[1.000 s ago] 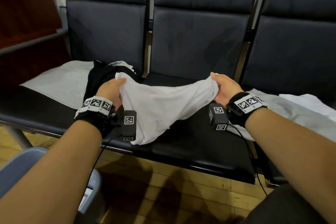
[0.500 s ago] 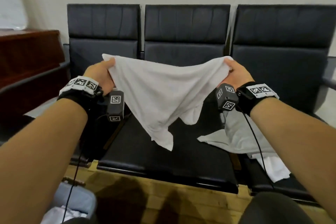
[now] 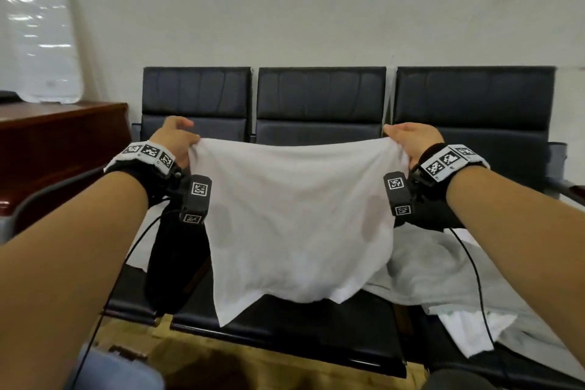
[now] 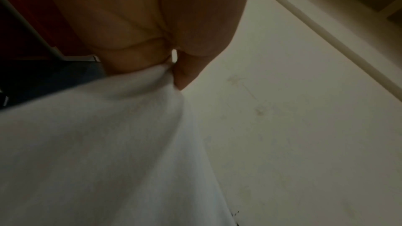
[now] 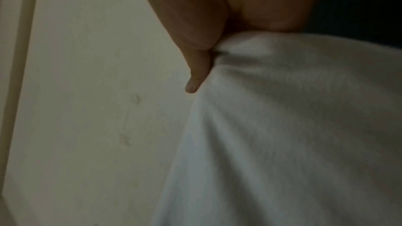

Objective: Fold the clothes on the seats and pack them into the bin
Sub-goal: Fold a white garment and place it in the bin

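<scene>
Head view: I hold a white garment (image 3: 297,225) spread in the air in front of the row of black seats (image 3: 319,98). My left hand (image 3: 175,141) grips its upper left corner and my right hand (image 3: 411,139) its upper right corner; the cloth hangs between them, its lower edge over the middle seat. A black garment (image 3: 172,266) lies on the left seat, a grey garment (image 3: 443,269) on the right one. A blue bin (image 3: 117,370) shows at the lower left edge.

Left wrist view: fingers (image 4: 187,68) clamped on bunched white cloth (image 4: 97,143).

Right wrist view: fingers (image 5: 197,71) pinching the fabric (image 5: 293,126) against the palm.
</scene>
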The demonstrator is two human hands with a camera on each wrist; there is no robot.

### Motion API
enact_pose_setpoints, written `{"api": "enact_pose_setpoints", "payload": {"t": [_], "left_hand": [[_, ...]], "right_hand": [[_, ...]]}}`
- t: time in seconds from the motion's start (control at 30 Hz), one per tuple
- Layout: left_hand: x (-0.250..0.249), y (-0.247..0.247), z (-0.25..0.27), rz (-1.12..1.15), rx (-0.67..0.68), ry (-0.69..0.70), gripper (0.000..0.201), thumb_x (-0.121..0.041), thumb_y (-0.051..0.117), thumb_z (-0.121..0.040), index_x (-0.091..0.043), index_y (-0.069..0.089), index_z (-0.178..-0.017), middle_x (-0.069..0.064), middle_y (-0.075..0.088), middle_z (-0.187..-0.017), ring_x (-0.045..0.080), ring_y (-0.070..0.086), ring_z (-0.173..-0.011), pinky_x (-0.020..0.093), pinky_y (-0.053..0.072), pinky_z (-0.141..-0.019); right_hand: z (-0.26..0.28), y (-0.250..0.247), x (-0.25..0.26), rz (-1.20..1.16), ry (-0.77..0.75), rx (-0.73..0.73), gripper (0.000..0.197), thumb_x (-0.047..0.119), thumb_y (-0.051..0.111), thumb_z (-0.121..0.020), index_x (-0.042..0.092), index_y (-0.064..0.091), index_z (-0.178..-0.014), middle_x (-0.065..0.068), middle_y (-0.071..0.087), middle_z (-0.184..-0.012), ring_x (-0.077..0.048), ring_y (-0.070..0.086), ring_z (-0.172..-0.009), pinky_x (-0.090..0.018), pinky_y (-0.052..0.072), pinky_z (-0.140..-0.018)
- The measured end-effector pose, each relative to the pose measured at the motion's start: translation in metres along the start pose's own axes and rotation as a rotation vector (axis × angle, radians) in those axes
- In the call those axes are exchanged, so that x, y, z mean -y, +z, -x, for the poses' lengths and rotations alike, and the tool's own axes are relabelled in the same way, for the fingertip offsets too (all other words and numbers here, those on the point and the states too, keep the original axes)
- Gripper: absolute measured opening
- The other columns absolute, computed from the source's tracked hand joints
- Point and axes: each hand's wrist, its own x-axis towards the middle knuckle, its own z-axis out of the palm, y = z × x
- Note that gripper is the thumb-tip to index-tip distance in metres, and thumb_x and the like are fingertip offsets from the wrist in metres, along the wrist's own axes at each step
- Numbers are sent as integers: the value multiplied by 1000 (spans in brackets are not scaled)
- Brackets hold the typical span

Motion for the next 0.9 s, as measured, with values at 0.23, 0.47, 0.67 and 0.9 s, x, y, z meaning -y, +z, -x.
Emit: {"api": "enact_pose_setpoints", "payload": {"t": [0.23,0.47,0.67,0.9], "left_hand": [[-11,-3,28,-497,260,45,36,-14,77,-78,-24,69,-112,1,71,-103,23,66,-94,36,48,-96],[-11,-1,19,-943,124,190,23,-21,72,-83,-18,74,-106,9,71,-105,27,63,-99,34,48,-92],[7,5,-5,-929,120,154,27,-34,71,-85,-13,75,-101,11,70,-102,27,60,-93,33,46,-87],[41,42,-58,-797,127,-32,22,-23,68,-89,-6,71,-101,9,64,-67,17,59,-48,21,46,-53]], "right_hand": [[56,5,21,61,26,251,24,-6,56,-93,5,69,-109,-18,68,-104,-31,69,-90,-39,60,-78],[32,0,4,473,-111,153,14,13,76,-83,14,74,-97,-6,69,-97,-17,66,-83,-33,54,-82],[0,7,-16,710,-90,135,12,25,76,-83,15,72,-87,-5,69,-89,-24,67,-86,-38,57,-79],[-56,44,-39,721,22,96,17,24,80,-80,12,74,-91,-7,72,-90,-24,67,-90,-38,55,-88]]}}
